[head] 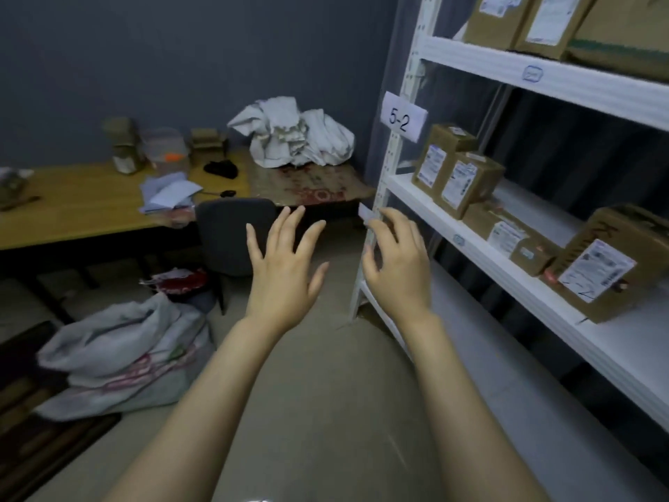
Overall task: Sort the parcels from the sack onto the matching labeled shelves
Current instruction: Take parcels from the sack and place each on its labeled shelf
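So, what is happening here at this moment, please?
A person is in the middle of a sorting job. Right now the left hand and the right hand are both open, held out and holding nothing. The sack lies on the floor at the left. Several cardboard parcels already stand on the white shelf by the 5-2 label.

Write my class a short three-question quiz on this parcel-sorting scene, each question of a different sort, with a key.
1. True or false: the left hand is holding something.
2. The white paper label on the white metal shelving reads: A 5-2; B 3-1; C 7-4.
3. Fill in: the crumpled grey woven sack lies on the ____.
Key: 1 false; 2 A; 3 floor.
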